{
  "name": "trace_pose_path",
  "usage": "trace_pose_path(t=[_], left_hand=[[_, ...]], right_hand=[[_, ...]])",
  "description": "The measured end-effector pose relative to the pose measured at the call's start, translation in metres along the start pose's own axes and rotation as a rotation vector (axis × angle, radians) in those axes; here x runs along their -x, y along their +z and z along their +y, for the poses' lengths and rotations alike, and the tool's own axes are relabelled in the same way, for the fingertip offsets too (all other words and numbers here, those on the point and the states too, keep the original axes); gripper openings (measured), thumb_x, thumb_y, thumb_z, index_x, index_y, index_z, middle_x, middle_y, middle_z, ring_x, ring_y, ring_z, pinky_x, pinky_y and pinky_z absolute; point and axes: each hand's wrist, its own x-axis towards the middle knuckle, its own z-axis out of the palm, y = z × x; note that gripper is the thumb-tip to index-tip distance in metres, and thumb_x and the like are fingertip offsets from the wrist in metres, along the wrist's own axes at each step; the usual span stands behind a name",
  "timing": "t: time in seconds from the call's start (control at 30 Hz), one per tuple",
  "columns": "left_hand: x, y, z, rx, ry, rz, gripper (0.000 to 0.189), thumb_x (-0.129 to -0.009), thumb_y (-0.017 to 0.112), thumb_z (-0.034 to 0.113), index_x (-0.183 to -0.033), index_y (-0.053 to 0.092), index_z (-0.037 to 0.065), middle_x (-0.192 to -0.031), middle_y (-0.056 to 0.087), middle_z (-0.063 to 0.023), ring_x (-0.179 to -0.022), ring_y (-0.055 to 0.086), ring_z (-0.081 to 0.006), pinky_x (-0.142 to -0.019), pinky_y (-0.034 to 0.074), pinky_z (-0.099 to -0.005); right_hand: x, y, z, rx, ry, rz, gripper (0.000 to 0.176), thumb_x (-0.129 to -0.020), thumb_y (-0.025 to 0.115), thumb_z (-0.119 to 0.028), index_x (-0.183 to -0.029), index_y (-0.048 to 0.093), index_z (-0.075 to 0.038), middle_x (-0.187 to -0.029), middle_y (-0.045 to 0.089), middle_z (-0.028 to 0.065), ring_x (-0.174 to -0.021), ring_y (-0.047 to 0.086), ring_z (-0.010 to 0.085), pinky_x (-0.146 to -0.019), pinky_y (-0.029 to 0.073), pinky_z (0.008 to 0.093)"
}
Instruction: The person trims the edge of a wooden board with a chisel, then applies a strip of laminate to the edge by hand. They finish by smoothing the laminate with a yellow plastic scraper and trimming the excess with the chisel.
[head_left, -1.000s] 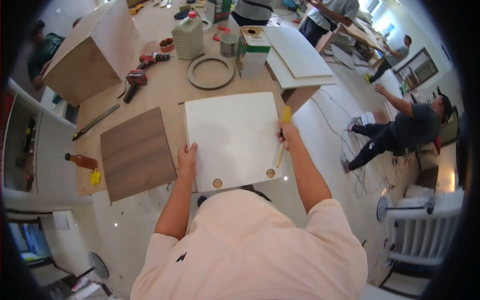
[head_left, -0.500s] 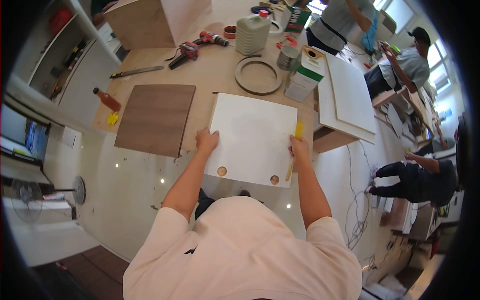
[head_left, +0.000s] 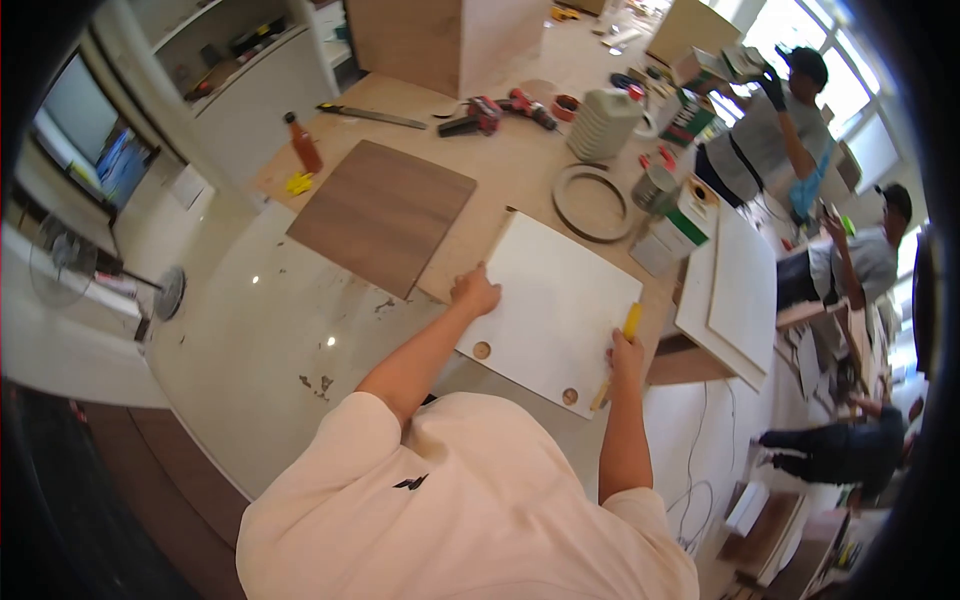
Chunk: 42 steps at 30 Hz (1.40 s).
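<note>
While the left hand (head_left: 477, 292) clasps a white, squarish panel (head_left: 550, 305) by its left edge, the right hand (head_left: 626, 353) closes round a tool (head_left: 633, 318), yellow end pointing away, lengthwise along the opposite edge; the panel's two-holed side overhangs the surface's (head_left: 515, 165) near edge.

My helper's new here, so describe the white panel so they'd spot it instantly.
Find the big wooden worktable. At its near edge, the white panel sits between the left hand and right hand. Unlike the brown panel and stacked white boards, it shows two round recesses.
</note>
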Motion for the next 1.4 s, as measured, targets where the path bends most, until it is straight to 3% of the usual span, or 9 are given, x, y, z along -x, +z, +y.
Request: trace_pose_path(t=[0.23,0.37,0.67,1.03,1.1,1.13,1.23,1.3,1.4], left_hand=[[0.024,-0.032,-0.079,0.474,0.415,0.083,0.056,-0.088,0.067,0.027,-0.134,0.051,-0.001,-0.122,0.064,-0.0146,-0.112,0.061,-0.0307,-0.096,0.048,-0.0382],[0.036,-0.104,-0.149,0.664,0.232,-0.343,0.052,-0.092,0.066,0.023,-0.133,0.052,-0.006,-0.115,0.067,-0.0126,-0.097,0.066,-0.0183,-0.085,0.051,-0.0287],[0.043,-0.189,-0.357,0.798,-0.118,-0.193,0.043,-0.091,0.064,0.020,-0.126,0.057,-0.004,-0.104,0.071,-0.0102,-0.087,0.066,-0.0162,-0.078,0.051,-0.0279],[0.042,-0.220,-0.474,0.750,-0.417,-0.007,0.041,-0.091,0.065,0.018,-0.123,0.059,-0.006,-0.098,0.071,-0.0118,-0.082,0.066,-0.0172,-0.074,0.052,-0.0296],[0.049,-0.216,-0.493,0.658,-0.506,0.057,0.041,-0.089,0.065,0.019,-0.122,0.060,-0.006,-0.099,0.071,-0.0143,-0.085,0.067,-0.0226,-0.077,0.053,-0.0337],[0.056,-0.206,-0.515,0.490,-0.524,0.027,0.040,-0.088,0.065,0.020,-0.118,0.063,-0.005,-0.101,0.071,-0.0167,-0.089,0.067,-0.0273,-0.079,0.053,-0.0367],[0.096,-0.162,-0.591,0.144,-0.504,0.061,0.026,-0.084,0.065,0.021,-0.098,0.072,0.000,-0.105,0.069,-0.0214,-0.100,0.066,-0.0348,-0.086,0.052,-0.0410],[0.122,-0.151,-0.650,-0.144,-0.245,-0.317,0.026,-0.085,0.066,0.024,-0.086,0.073,-0.001,-0.088,0.071,-0.0203,-0.085,0.069,-0.0329,-0.079,0.054,-0.0418],[0.139,-0.157,-0.663,-0.336,-0.410,-0.126,0.033,-0.088,0.067,0.030,-0.081,0.072,-0.002,-0.082,0.070,-0.0206,-0.076,0.069,-0.0335,-0.073,0.054,-0.0422]], right_hand=[[0.052,0.017,-0.027,-0.146,-0.106,-0.006,0.019,-0.086,0.061,-0.010,-0.101,0.055,-0.001,-0.077,0.055,0.0051,-0.060,0.056,0.0147,-0.046,0.041,0.0257],[0.087,0.086,-0.074,-0.144,-0.060,-0.222,0.026,-0.081,0.061,-0.007,-0.103,0.055,0.006,-0.077,0.057,0.0082,-0.063,0.061,0.0163,-0.053,0.052,0.0284],[0.083,0.305,-0.133,0.474,-0.409,-0.008,0.043,-0.080,0.069,-0.027,-0.108,0.062,0.005,-0.097,0.069,0.0207,-0.089,0.067,0.0327,-0.081,0.053,0.0400],[0.077,0.352,-0.145,0.780,-0.276,-0.009,0.049,-0.083,0.069,-0.034,-0.116,0.061,0.002,-0.111,0.065,0.0252,-0.107,0.062,0.0402,-0.093,0.048,0.0454],[0.063,0.353,-0.111,0.727,-0.624,0.220,0.047,-0.082,0.070,-0.033,-0.113,0.062,0.002,-0.107,0.065,0.0256,-0.101,0.062,0.0430,-0.090,0.048,0.0478],[0.055,0.355,-0.104,0.727,-0.829,0.286,0.042,-0.083,0.071,-0.026,-0.110,0.062,0.004,-0.101,0.065,0.0227,-0.093,0.063,0.0398,-0.085,0.050,0.0452],[0.062,0.391,-0.139,0.270,-0.621,-0.064,0.032,-0.090,0.067,-0.022,-0.106,0.063,0.005,-0.084,0.064,0.0100,-0.080,0.062,0.0264,-0.077,0.051,0.0359],[0.112,0.415,-0.176,0.051,-0.354,-0.360,0.027,-0.095,0.064,-0.023,-0.103,0.064,0.003,-0.076,0.060,0.0037,-0.072,0.059,0.0175,-0.071,0.049,0.0301],[0.157,0.488,-0.176,0.114,-0.645,-0.420,0.024,-0.099,0.059,-0.025,-0.088,0.066,-0.005,-0.071,0.058,-0.0009,-0.062,0.048,0.0061,-0.056,0.041,0.0249]])
